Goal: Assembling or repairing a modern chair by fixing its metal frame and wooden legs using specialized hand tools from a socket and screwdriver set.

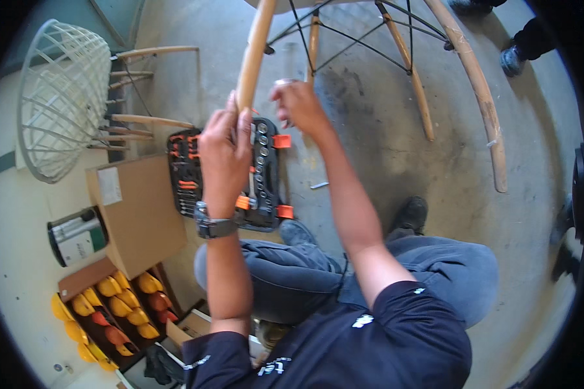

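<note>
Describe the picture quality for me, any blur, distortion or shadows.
Head view: the right hand looks blurred, probably by motion; the watch looks clearer. Head view: fisheye framing leaves the corners black. Head view: the floor has dark patches, shadow or stain, I can't tell.

White lattice chair (pixel 65 97), wooden legs, at left by the wall (pixel 13 214). Brown cardboard box (pixel 139 220), white label on one side. Below box: brown rack (pixel 84 277) holding hard hats (pixel 137 316), mostly yellow, a few red-orange. Black, white and green panel (pixel 78 236) beside box. Another person's shoe (pixel 511 61), upper right, on grey floor (pixel 370 168). Dark cloth item (pixel 162 364), lower left, kind unclear.
</note>
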The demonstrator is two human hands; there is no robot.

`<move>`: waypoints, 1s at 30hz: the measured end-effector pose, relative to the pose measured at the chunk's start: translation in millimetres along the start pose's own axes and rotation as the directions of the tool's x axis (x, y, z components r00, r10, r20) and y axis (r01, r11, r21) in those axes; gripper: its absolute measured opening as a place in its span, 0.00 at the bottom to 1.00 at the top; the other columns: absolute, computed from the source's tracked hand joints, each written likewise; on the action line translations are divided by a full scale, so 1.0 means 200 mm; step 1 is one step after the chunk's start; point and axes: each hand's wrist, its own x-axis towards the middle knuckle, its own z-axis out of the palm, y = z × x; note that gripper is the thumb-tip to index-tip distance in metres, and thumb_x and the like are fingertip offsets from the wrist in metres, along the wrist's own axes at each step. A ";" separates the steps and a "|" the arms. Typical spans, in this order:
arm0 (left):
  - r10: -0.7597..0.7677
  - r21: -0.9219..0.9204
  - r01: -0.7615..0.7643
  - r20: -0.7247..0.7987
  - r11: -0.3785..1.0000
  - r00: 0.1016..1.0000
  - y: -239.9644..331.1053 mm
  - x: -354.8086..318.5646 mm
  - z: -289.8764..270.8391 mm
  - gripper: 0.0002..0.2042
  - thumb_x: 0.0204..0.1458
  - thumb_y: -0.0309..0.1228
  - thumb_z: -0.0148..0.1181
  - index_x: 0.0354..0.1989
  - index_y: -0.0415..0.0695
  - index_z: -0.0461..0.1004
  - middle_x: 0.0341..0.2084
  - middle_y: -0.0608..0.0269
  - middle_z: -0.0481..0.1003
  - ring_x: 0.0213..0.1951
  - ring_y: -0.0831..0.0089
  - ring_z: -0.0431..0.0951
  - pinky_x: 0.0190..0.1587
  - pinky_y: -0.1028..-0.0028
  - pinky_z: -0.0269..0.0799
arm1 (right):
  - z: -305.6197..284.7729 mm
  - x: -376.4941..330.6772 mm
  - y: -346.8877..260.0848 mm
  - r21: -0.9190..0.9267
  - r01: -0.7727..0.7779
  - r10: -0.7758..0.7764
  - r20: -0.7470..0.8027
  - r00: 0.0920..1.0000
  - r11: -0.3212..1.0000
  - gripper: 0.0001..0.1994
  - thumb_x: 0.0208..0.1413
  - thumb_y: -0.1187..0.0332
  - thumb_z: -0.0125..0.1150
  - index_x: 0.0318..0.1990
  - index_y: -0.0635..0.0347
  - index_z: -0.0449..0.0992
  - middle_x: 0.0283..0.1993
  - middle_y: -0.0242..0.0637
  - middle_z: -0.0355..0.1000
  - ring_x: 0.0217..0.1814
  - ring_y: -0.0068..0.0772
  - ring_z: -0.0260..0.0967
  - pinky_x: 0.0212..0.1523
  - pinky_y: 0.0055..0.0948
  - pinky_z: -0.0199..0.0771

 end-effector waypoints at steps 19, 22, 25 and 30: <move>-0.005 -0.026 0.006 0.013 1.000 1.000 -0.01 -0.01 0.04 0.18 0.62 0.29 0.54 0.58 0.33 0.71 0.28 0.50 0.74 0.24 0.64 0.73 0.29 0.65 0.68 | 0.03 -0.16 -0.41 0.018 -0.207 0.204 0.115 0.972 0.978 0.19 0.62 0.61 0.45 0.31 0.70 0.74 0.20 0.39 0.69 0.19 0.29 0.69 0.17 0.29 0.71; -0.028 -0.036 0.028 0.016 0.999 0.999 -0.03 -0.01 0.01 0.18 0.62 0.29 0.54 0.59 0.33 0.71 0.28 0.50 0.74 0.24 0.64 0.73 0.29 0.65 0.68 | 0.07 -0.13 -0.44 0.026 -0.207 0.196 0.223 0.955 0.978 0.18 0.63 0.61 0.45 0.34 0.69 0.74 0.22 0.41 0.71 0.20 0.33 0.70 0.20 0.31 0.73; 0.013 -0.065 -0.012 0.008 0.998 1.000 -0.05 -0.01 0.02 0.18 0.62 0.30 0.54 0.59 0.33 0.71 0.28 0.51 0.74 0.24 0.66 0.73 0.29 0.66 0.68 | 0.12 -0.02 -0.26 -0.100 -0.100 0.118 0.188 0.975 0.990 0.16 0.62 0.63 0.47 0.37 0.70 0.74 0.29 0.49 0.75 0.27 0.45 0.75 0.30 0.41 0.77; 0.018 0.004 -0.018 0.040 1.000 0.999 -0.02 0.00 0.05 0.18 0.64 0.29 0.54 0.60 0.35 0.71 0.28 0.63 0.70 0.22 0.85 0.71 0.24 0.79 0.70 | 0.23 0.34 0.12 -0.491 0.261 -0.434 -0.281 0.856 0.831 0.12 0.63 0.65 0.48 0.35 0.65 0.72 0.41 0.54 0.72 0.43 0.59 0.71 0.45 0.53 0.71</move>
